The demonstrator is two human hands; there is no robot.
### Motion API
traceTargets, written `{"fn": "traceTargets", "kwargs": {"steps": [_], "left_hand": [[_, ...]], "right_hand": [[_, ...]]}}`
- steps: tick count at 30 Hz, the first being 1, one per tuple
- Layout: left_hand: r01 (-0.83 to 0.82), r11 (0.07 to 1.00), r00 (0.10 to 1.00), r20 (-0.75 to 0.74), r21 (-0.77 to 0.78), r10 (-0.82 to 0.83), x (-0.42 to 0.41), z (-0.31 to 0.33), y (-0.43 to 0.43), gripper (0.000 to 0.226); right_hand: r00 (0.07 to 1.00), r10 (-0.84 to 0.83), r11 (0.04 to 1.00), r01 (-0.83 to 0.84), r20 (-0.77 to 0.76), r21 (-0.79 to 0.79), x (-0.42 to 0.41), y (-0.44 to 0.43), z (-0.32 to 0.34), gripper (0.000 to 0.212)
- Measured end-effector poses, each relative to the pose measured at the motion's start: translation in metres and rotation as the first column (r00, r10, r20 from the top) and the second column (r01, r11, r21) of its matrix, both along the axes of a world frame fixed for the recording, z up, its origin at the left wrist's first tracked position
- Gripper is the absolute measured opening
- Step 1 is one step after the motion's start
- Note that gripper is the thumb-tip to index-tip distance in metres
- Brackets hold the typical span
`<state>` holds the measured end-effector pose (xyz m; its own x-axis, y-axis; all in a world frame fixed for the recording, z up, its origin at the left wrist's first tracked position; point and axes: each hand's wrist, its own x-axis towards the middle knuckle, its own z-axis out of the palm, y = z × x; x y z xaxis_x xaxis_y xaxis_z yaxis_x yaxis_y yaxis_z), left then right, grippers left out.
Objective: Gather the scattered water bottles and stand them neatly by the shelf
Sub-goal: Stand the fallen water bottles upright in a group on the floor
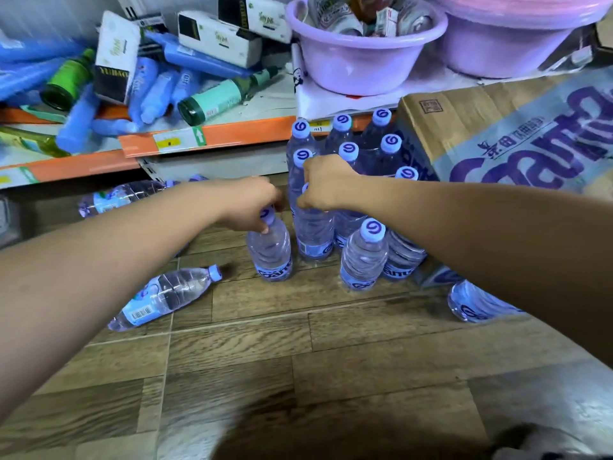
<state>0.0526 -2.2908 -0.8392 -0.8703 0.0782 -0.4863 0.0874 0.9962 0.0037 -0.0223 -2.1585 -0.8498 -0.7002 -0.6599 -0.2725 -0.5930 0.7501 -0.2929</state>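
one cardboard box [481, 127] sits beside the standing bottles [363, 257].

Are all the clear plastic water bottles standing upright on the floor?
No, one clear plastic water bottle with a lilac cap lies on its side on the wooden floor.

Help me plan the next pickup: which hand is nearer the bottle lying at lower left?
Left. The left hand grips the cap of an upright bottle just beyond the lying bottle; the right hand is farther right, gripping another bottle.
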Motion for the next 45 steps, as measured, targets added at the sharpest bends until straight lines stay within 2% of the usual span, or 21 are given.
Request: {"fn": "traceTargets", "kwargs": {"steps": [2, 4, 6, 9, 11, 15, 18, 22, 24, 28, 31, 33, 35, 41, 45], "left_hand": [[-0.005, 1.0, 1.0, 0.003, -0.024, 0.005, 0.001, -0.003, 0.002, 0.033], [-0.004, 0.999, 1.0, 0.008, -0.034, 0.004, 0.002, -0.004, 0.004, 0.031], [0.006, 1.0, 1.0, 0.006, -0.021, -0.006, 0.002, -0.004, 0.007, 0.031], [0.044, 0.999, 0.999, -0.033, 0.023, -0.043, 0.003, -0.003, 0.012, 0.027], [0.06, 0.997, 0.996, -0.063, 0.051, -0.057, 0.004, -0.001, 0.016, 0.026], [0.092, 0.987, 0.992, -0.1, 0.133, -0.079, 0.008, -0.001, 0.021, 0.028], [0.09, 0.979, 0.991, -0.116, 0.185, -0.07, 0.014, -0.002, 0.024, 0.028], [0.121, 0.962, 0.985, -0.152, 0.244, -0.085, 0.022, -0.003, 0.033, 0.028], [0.128, 0.96, 0.984, -0.154, 0.248, -0.091, 0.021, -0.002, 0.039, 0.028], [0.161, 0.966, 0.98, -0.144, 0.202, -0.134, 0.016, -0.003, 0.051, 0.03], [0.194, 0.976, 0.976, -0.118, 0.101, -0.182, 0.015, -0.008, 0.061, 0.042], [0.194, 0.976, 0.972, -0.152, 0.094, -0.179, 0.013, -0.011, 0.067, 0.045], [0.182, 0.979, 0.968, -0.191, 0.091, -0.162, 0.011, -0.013, 0.068, 0.046], [0.15, 0.981, 0.969, -0.216, 0.122, -0.121, 0.019, -0.019, 0.065, 0.043], [0.124, 0.979, 0.965, -0.25, 0.162, -0.081, 0.016, -0.014, 0.062, 0.05]], "right_hand": [[1.0, -0.014, 0.999, 0.014, 0.008, -0.033, -0.001, 0.0, 0.001, 0.017], [1.0, -0.01, 1.0, 0.01, 0.004, -0.011, -0.001, -0.002, 0.001, 0.019], [1.0, -0.02, 1.0, 0.02, -0.007, 0.024, -0.001, -0.006, -0.001, 0.01], [0.992, -0.09, 0.996, 0.091, 0.084, -0.007, -0.006, -0.009, -0.002, 0.028], [0.978, -0.14, 0.989, 0.147, 0.153, -0.031, -0.009, -0.009, 0.0, 0.033], [0.975, -0.202, 0.979, 0.199, 0.093, 0.034, -0.008, -0.01, 0.002, 0.039], [0.98, -0.186, 0.981, 0.18, 0.077, 0.07, -0.01, -0.013, 0.001, 0.04], [0.988, -0.135, 0.974, 0.119, 0.069, 0.193, -0.011, -0.016, 0.002, 0.042], [0.99, -0.129, 0.969, 0.114, 0.055, 0.221, -0.013, -0.016, 0.002, 0.038], [0.983, -0.137, 0.968, 0.107, 0.121, 0.225, -0.018, -0.013, 0.004, 0.031], [0.989, -0.088, 0.966, 0.056, 0.119, 0.254, -0.017, -0.015, 0.006, 0.045], [0.999, -0.004, 0.952, -0.01, 0.045, 0.305, -0.017, -0.016, 0.008, 0.055], [0.999, 0.026, 0.945, -0.039, 0.042, 0.326, -0.02, -0.016, 0.009, 0.057], [0.989, -0.017, 0.96, -0.024, 0.144, 0.278, -0.024, -0.017, 0.006, 0.059], [0.981, -0.05, 0.967, 0.001, 0.185, 0.255, -0.027, -0.018, 0.005, 0.048]]}}
